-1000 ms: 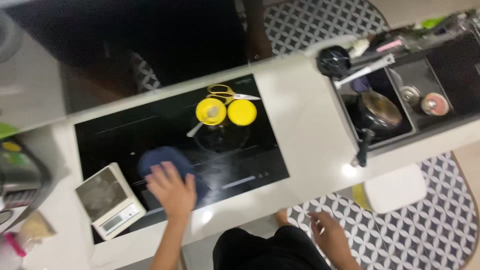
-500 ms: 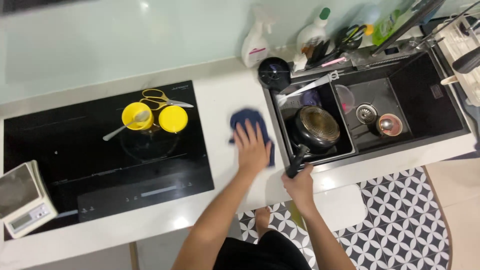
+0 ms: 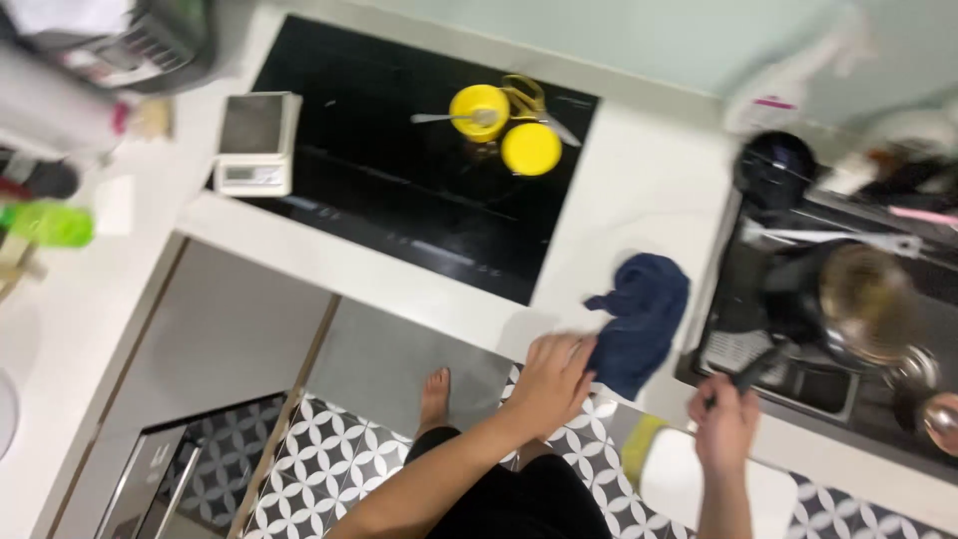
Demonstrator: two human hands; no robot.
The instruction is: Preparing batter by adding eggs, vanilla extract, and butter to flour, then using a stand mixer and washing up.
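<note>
My left hand (image 3: pixel 554 384) rests at the front edge of the white counter (image 3: pixel 639 170), its fingers closed on the near edge of a crumpled dark blue cloth (image 3: pixel 639 319). The cloth lies between the black hob (image 3: pixel 399 200) and the sink (image 3: pixel 898 250). My right hand (image 3: pixel 723 429) grips the black handle (image 3: pixel 753 369) of a metal pot (image 3: pixel 858 299) that sits in the sink. The picture is blurred by motion.
On the hob stand a yellow cup with a spoon (image 3: pixel 479 112), a yellow lid (image 3: pixel 531 148) and yellow-handled scissors (image 3: pixel 526 92). A small kitchen scale (image 3: pixel 254 145) sits at the hob's left edge. A spray bottle (image 3: pixel 788 85) and a black round pot (image 3: pixel 778 165) stand behind the sink. Patterned floor tiles (image 3: pixel 329 459) lie below.
The view has swung left and tilted. My left hand has slid from on top of the cloth to its near edge, and the cloth is now bunched up. My right hand stays on the pot handle.
</note>
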